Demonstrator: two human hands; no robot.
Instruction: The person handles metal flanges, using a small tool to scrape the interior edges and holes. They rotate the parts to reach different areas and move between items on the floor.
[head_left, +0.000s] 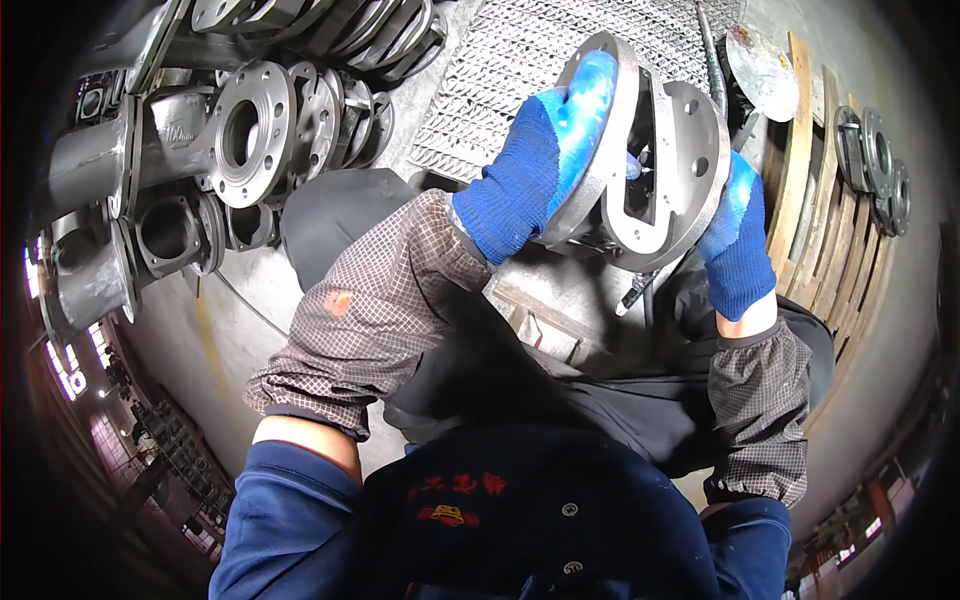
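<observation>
Between my hands, above the floor, is a grey metal flanged valve body (640, 232) with a long oval opening facing up and a round drilled flange on each side. My left hand (575, 125), in a blue coated glove, grips its left flange, the thumb lying along the outer face. On the other side my right hand (733, 205), gloved the same way, is closed around the rim of the right flange. The fingers of both hands are partly hidden behind the casting. One blue fingertip shows through the gap between the flanges.
Several grey flanged castings (245, 135) are stacked at the left. Ahead lies a ridged metal grating (520, 60). A wooden pallet (830, 240) stands at the right with several flanged parts (878, 145) on it. A dark rod (712, 50) lies beyond my right hand.
</observation>
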